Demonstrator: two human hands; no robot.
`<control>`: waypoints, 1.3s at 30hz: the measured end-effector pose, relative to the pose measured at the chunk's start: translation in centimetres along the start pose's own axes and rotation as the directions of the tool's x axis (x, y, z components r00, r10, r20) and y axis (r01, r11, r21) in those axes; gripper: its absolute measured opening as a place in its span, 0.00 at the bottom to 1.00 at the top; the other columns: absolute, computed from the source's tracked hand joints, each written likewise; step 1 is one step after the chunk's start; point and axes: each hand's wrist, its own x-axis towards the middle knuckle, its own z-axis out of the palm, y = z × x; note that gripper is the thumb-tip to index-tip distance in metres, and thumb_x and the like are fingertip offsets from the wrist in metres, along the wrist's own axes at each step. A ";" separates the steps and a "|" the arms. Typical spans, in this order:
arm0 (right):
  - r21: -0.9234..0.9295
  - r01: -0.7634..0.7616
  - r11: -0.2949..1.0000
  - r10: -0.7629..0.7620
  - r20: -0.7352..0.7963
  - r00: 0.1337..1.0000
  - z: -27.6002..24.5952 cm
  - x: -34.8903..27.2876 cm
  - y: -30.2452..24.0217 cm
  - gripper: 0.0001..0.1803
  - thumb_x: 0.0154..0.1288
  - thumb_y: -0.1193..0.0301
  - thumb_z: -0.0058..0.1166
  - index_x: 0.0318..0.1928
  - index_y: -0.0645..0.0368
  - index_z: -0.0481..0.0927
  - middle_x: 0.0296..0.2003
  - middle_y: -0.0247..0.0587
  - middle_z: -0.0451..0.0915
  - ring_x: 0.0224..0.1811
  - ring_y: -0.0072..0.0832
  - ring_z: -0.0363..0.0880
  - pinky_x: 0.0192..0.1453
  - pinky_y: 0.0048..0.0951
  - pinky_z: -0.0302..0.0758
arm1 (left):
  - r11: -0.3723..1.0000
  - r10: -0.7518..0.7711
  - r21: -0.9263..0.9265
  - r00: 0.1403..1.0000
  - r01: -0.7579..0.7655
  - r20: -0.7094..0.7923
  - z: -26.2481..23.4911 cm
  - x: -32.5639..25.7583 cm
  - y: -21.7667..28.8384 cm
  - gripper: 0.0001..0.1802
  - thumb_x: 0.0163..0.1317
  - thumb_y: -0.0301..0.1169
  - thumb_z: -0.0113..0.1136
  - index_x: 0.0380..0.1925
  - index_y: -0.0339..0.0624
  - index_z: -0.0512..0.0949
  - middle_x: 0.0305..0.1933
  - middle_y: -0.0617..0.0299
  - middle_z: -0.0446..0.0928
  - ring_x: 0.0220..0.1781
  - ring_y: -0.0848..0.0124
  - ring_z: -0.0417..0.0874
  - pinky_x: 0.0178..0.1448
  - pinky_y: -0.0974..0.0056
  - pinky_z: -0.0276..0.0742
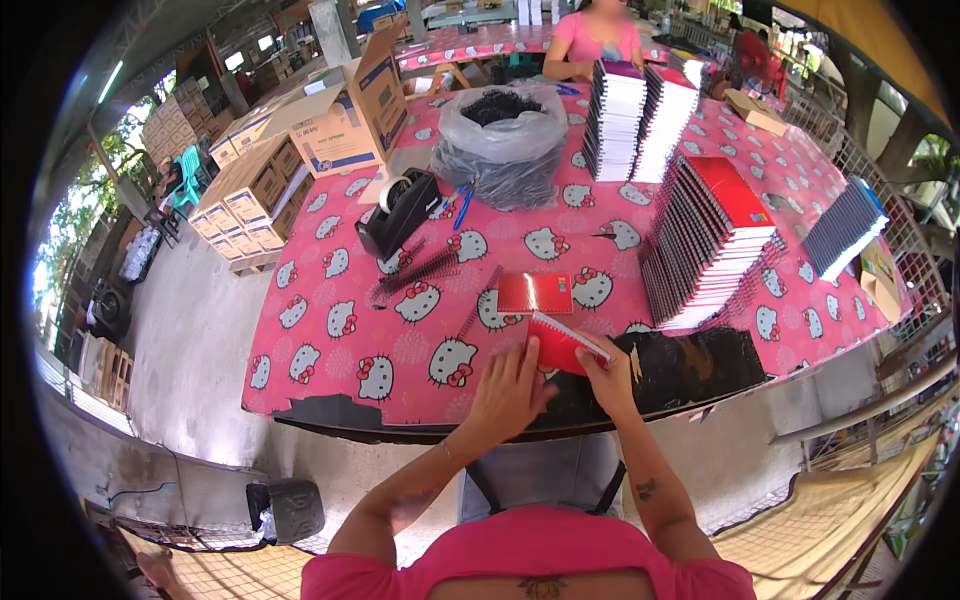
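A small red notebook [556,343] is tilted near the table's front edge, its white page edges and wire binding showing on the upper right side. My right hand [609,380] grips its right end, thumb along the pages. Fingers stretched out, my left hand [505,392] touches the notebook's left edge, its thumb apart from the cover. Just beyond lies another red spiral notebook [535,294], flat with its cover up. Loose black binding coils [425,274] lie to the left, and a thin one [481,303] is closer to the notebooks.
A tall stack of red notebooks [735,192] stands at right, with white-paged stacks [614,125] behind. Dark coils fill a plastic bag [500,150]. Left of it are a tape dispenser [399,212], blue-handled tool [463,207] and open carton [345,130]. Across the table sits a person [597,40].
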 end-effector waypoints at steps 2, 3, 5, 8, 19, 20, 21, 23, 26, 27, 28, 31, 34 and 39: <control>-0.054 0.024 0.998 -0.027 -0.054 0.998 0.4 0.1 0.0 0.15 0.65 0.80 0.56 0.53 0.64 0.81 0.44 0.40 0.84 0.44 0.20 0.78 0.50 0.22 0.73 | 0.997 0.071 0.031 0.997 -0.070 -0.026 0.2 0.2 0.0 0.28 0.58 0.36 0.64 0.58 0.38 0.73 0.53 0.45 0.73 0.54 0.49 0.73 0.55 0.47 0.68; -0.051 0.018 0.999 -0.021 -0.058 0.998 0.5 0.0 0.4 0.15 0.66 0.79 0.56 0.53 0.64 0.80 0.44 0.40 0.84 0.43 0.20 0.78 0.50 0.22 0.73 | 0.996 0.089 0.019 0.995 -0.089 -0.051 0.2 0.0 -0.5 0.27 0.58 0.35 0.64 0.57 0.38 0.73 0.52 0.44 0.73 0.53 0.49 0.73 0.55 0.47 0.68; -0.034 0.003 0.999 -0.005 -0.059 0.998 0.4 -0.3 0.5 0.15 0.66 0.79 0.56 0.53 0.64 0.80 0.43 0.40 0.84 0.43 0.20 0.78 0.50 0.22 0.74 | 0.997 0.037 0.068 0.985 -0.026 -0.171 0.0 0.4 -3.0 0.26 0.57 0.35 0.64 0.55 0.38 0.74 0.51 0.44 0.72 0.51 0.48 0.73 0.55 0.47 0.69; 0.010 -0.004 1.000 0.004 -0.038 0.999 0.5 -0.3 0.5 0.16 0.67 0.78 0.56 0.54 0.65 0.79 0.44 0.39 0.83 0.45 0.19 0.78 0.52 0.22 0.73 | 0.982 -0.177 0.024 0.956 0.187 -0.234 -0.8 5.0 -9.7 0.19 0.56 0.29 0.62 0.48 0.37 0.75 0.51 0.41 0.70 0.47 0.46 0.75 0.51 0.47 0.72; 0.091 -0.054 0.994 0.044 0.108 0.993 -1.3 -0.4 -0.1 0.17 0.66 0.77 0.58 0.54 0.65 0.79 0.45 0.34 0.81 0.49 0.18 0.76 0.56 0.21 0.71 | 0.980 -0.005 -0.197 0.992 -0.020 -0.127 -4.4 7.2 -5.3 0.18 0.59 0.25 0.57 0.51 0.38 0.75 0.37 0.50 0.75 0.39 0.53 0.79 0.42 0.53 0.76; 0.078 -0.052 0.996 0.043 0.112 0.993 -1.4 -0.5 -0.1 0.17 0.66 0.78 0.58 0.54 0.66 0.79 0.46 0.35 0.82 0.49 0.18 0.76 0.56 0.21 0.71 | 0.968 0.039 -0.246 0.999 -0.047 -0.037 -4.5 6.1 -4.0 0.17 0.60 0.25 0.56 0.50 0.38 0.75 0.36 0.51 0.75 0.37 0.54 0.79 0.41 0.53 0.77; 0.070 -0.047 0.996 0.039 0.117 0.992 -1.4 -0.5 -0.3 0.17 0.66 0.79 0.57 0.55 0.66 0.78 0.46 0.36 0.82 0.50 0.18 0.75 0.57 0.21 0.70 | 0.967 -0.005 -0.256 1.000 0.010 0.019 -4.7 5.2 -3.4 0.16 0.60 0.25 0.56 0.50 0.38 0.76 0.35 0.52 0.76 0.36 0.55 0.79 0.40 0.54 0.76; 0.083 -0.057 0.995 0.046 0.130 0.990 -1.3 -0.5 -0.6 0.16 0.66 0.79 0.56 0.55 0.66 0.78 0.46 0.37 0.82 0.50 0.18 0.75 0.57 0.21 0.70 | 0.955 -0.092 -0.270 0.987 0.125 0.132 -4.9 3.9 -2.8 0.14 0.61 0.25 0.57 0.48 0.38 0.78 0.32 0.53 0.76 0.33 0.56 0.79 0.38 0.55 0.76; 0.128 -0.093 0.987 0.073 0.151 0.986 -1.1 -0.6 -0.8 0.16 0.67 0.78 0.56 0.55 0.66 0.78 0.46 0.36 0.82 0.50 0.18 0.75 0.57 0.21 0.70 | 0.893 -0.105 -0.446 0.992 0.063 -0.070 -4.1 3.5 -2.9 0.10 0.61 0.26 0.60 0.43 0.38 0.80 0.32 0.53 0.77 0.32 0.57 0.79 0.35 0.57 0.74; 0.132 -0.099 0.986 0.079 0.153 0.985 -1.1 -0.7 -1.0 0.16 0.67 0.78 0.56 0.55 0.66 0.78 0.46 0.36 0.82 0.50 0.18 0.75 0.57 0.21 0.70 | 0.921 -0.066 -0.388 0.995 0.033 -0.072 -4.1 3.4 -2.9 0.10 0.61 0.26 0.61 0.43 0.38 0.80 0.32 0.53 0.78 0.32 0.57 0.79 0.35 0.57 0.74; 0.134 -0.104 0.985 0.084 0.151 0.985 -1.2 -0.7 -1.1 0.16 0.68 0.77 0.56 0.55 0.66 0.78 0.46 0.36 0.82 0.50 0.19 0.75 0.57 0.21 0.70 | 0.944 -0.023 -0.330 0.997 -0.002 -0.071 -4.4 3.6 -2.4 0.10 0.60 0.26 0.62 0.42 0.38 0.80 0.32 0.53 0.78 0.32 0.57 0.79 0.35 0.58 0.73; 0.137 -0.114 0.984 0.093 0.150 0.984 -1.2 -0.8 -1.0 0.16 0.69 0.75 0.56 0.55 0.66 0.78 0.46 0.35 0.82 0.49 0.19 0.75 0.56 0.21 0.70 | 0.951 0.022 -0.304 0.995 -0.051 -0.099 -3.7 3.7 -2.6 0.10 0.61 0.26 0.63 0.43 0.39 0.82 0.33 0.55 0.79 0.29 0.61 0.77 0.33 0.61 0.73; 0.149 -0.114 0.982 0.089 0.167 0.982 -1.2 -0.7 -1.0 0.16 0.69 0.74 0.56 0.55 0.66 0.78 0.45 0.35 0.82 0.48 0.19 0.75 0.56 0.21 0.70 | 0.948 0.036 -0.309 0.992 -0.072 -0.122 -2.9 3.8 -3.4 0.11 0.60 0.26 0.63 0.43 0.39 0.82 0.33 0.54 0.79 0.31 0.59 0.78 0.35 0.59 0.73; 0.129 -0.112 0.985 0.088 0.182 0.979 -1.4 -0.6 -0.9 0.16 0.69 0.74 0.56 0.55 0.65 0.78 0.45 0.36 0.82 0.49 0.19 0.76 0.56 0.22 0.70 | 0.944 0.016 -0.326 0.992 -0.057 -0.125 -2.3 4.0 -3.7 0.12 0.59 0.26 0.63 0.43 0.38 0.82 0.33 0.53 0.78 0.33 0.57 0.79 0.35 0.58 0.74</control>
